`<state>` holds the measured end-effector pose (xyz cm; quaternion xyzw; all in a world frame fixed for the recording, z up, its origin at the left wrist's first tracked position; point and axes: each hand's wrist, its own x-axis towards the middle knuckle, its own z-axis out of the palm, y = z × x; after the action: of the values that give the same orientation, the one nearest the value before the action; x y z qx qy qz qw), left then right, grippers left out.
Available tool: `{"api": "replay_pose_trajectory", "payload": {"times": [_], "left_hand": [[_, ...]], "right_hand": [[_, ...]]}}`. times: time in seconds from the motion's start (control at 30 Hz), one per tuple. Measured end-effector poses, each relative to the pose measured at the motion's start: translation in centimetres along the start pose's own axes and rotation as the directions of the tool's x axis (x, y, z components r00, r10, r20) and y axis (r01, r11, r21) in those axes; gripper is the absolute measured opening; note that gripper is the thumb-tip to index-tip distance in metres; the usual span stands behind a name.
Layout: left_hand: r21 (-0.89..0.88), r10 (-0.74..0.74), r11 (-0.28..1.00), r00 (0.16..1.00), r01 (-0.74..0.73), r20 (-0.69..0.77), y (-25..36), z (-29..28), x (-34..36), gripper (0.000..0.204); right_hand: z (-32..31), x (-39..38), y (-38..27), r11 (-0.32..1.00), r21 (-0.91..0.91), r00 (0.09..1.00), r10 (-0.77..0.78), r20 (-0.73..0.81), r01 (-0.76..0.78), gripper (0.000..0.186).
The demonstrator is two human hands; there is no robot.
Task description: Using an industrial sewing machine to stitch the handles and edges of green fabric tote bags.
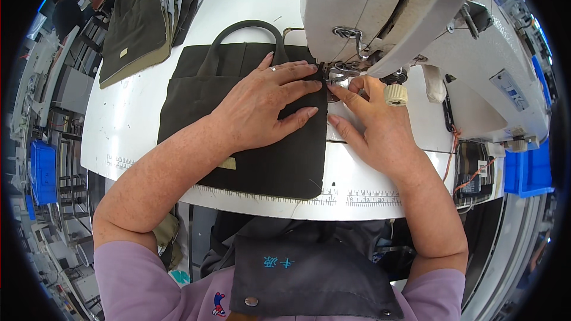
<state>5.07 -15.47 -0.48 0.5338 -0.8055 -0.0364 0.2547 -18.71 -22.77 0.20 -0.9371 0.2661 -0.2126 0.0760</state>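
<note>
The white desk (134, 119) carries a sewing machine (485, 80) toward its right edge. A dark bag (279, 169) lies flat near the front edge. The left hand (253, 104) rests on it, fingers released and spread; the right hand (383, 122) is at the bag's side, whether grasping I cannot tell.

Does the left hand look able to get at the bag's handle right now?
Likely yes: the handle arches just beyond the left hand, which lies on the bag, and nothing visible blocks the way.
</note>
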Motion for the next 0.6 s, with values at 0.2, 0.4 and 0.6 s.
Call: {"api": "replay_pose_trajectory", "payload": {"times": [0.2, 0.4, 0.6], "left_hand": [[-0.013, 0.004, 1.0, 1.0, -0.005, -0.016, -0.4, 0.3, 0.3, 0.037], [-0.048, 0.039, 0.998, 0.998, -0.041, -0.04, -1.0, 0.3, 0.6, 0.038], [-0.031, 0.041, 0.999, 0.999, -0.042, -0.028, -1.0, 0.3, 0.6, 0.038]], "right_hand": [[0.2, 0.0, 0.0, 1.0, 0.014, 1.0, -0.002, -0.014, 0.002, 0.044], [0.2, 0.1, 0.0, 1.0, -0.002, 1.0, 0.003, -0.029, -0.003, 0.043], [0.1, 0.2, -0.1, 1.0, -0.026, 1.0, 0.002, -0.024, -0.003, 0.042]]}}
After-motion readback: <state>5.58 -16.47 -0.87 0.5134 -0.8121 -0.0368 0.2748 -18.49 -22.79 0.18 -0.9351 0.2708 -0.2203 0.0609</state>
